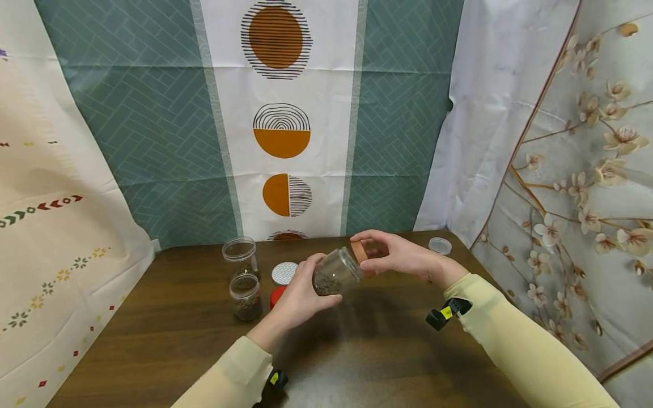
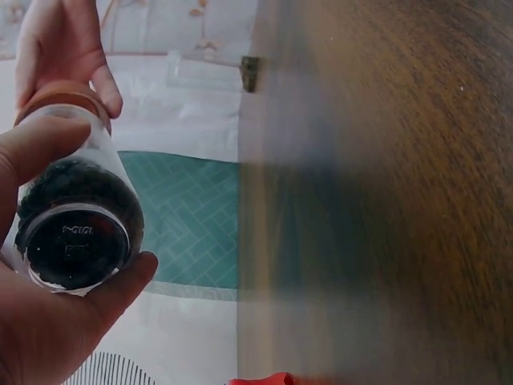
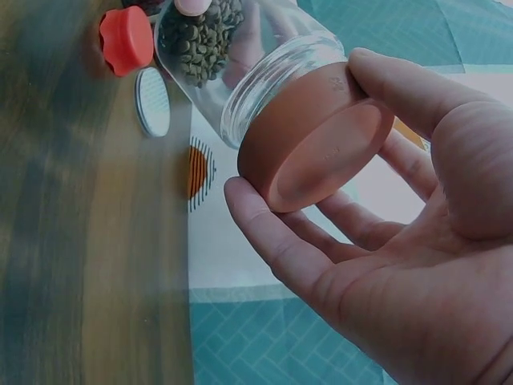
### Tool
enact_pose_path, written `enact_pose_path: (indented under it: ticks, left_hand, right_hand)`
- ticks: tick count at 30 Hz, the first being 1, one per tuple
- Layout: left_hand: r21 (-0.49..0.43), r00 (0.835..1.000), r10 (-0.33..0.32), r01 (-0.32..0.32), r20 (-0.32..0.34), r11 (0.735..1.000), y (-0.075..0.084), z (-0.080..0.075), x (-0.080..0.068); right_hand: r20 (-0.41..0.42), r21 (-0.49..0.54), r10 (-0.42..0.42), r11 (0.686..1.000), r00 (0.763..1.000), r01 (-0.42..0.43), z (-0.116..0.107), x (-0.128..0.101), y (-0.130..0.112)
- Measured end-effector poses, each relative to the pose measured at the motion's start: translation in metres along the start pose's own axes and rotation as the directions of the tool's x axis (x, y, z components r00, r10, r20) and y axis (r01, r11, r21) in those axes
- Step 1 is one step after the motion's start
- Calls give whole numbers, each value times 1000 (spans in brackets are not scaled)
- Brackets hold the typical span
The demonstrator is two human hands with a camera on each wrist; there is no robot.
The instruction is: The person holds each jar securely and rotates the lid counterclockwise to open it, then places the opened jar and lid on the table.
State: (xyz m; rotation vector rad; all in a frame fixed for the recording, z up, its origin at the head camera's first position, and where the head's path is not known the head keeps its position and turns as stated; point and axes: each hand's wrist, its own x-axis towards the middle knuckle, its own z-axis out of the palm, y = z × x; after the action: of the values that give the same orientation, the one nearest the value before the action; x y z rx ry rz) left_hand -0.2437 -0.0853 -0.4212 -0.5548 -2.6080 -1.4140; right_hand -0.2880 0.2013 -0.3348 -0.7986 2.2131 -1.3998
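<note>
My left hand point(image 1: 300, 292) grips a clear jar point(image 1: 334, 272) round its body and holds it tilted above the table, mouth toward the right. Small brown pellets or beans point(image 3: 204, 48) lie in its lower part. At the jar's mouth, my right hand point(image 1: 400, 258) pinches an orange-brown lid point(image 3: 321, 140) by its edge between thumb and fingers. The lid sits right at the threaded rim in the right wrist view. From the left wrist camera, the jar's base point(image 2: 76, 245) faces me, with the thumb and fingers along its sides.
Two lidless clear jars, a taller one point(image 1: 240, 250) behind a shorter one point(image 1: 246, 294), stand at left with dark contents. Beside them lie a white round lid point(image 1: 284, 273) and a red scalloped cap point(image 3: 131, 40). A clear lid point(image 1: 440, 245) rests at the back right; curtains point(image 1: 403, 141) hang behind.
</note>
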Motion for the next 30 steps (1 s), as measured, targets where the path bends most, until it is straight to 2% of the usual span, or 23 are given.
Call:
enact_pose_path:
  ticks: [7, 13, 22, 30]
  left_hand:
    - [-14, 999, -35, 35, -28, 999, 0, 0, -1]
    - [-56, 997, -59, 57, -43, 997, -2, -1, -2]
    - [-129, 990, -132, 124, -51, 984, -3, 1, -1]
    - [-169, 987, -151, 140, -56, 976, -3, 2, 2]
  right_hand:
    - [6, 22, -14, 1000, 1000, 14, 0, 0, -1]
    - [-29, 15, -13, 1000, 1000, 14, 0, 1, 1]
    - [-103, -34, 6, 999, 995, -9, -2, 2, 4]
    - [-145, -100, 13, 995, 989, -28, 0, 4, 13]
